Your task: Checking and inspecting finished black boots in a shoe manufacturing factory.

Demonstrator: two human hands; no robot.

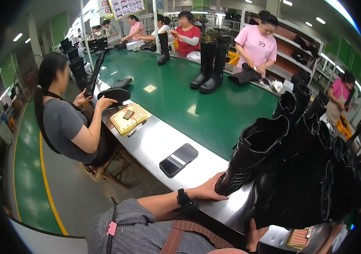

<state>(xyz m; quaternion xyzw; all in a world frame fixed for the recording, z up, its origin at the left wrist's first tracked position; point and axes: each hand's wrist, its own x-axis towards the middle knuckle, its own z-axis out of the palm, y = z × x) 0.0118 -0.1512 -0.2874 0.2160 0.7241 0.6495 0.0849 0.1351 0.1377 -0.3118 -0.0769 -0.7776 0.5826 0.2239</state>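
Note:
A tall black boot point(246, 158) stands at the near edge of the bench, its open top tilted toward the upper right. My left hand point(210, 188) is closed round its lower part, thumb and fingers pressed to the leather. Lower down, my right hand point(255, 235) grips the underside of another black boot point(290, 199); its fingers are partly hidden. Several more black boots point(311, 131) crowd together behind and to the right, overlapping so that single ones are hard to separate. On the metal strip left of my left hand lies a dark phone point(179, 160).
A green conveyor belt point(159, 101) runs beyond the metal edge point(206, 169). A pair of boots point(210, 67) stands on it. At left, a co-worker point(68, 110) holds a boot beside a yellow patterned booklet point(129, 118). Other people work across the belt. Another booklet point(299, 238) lies near right.

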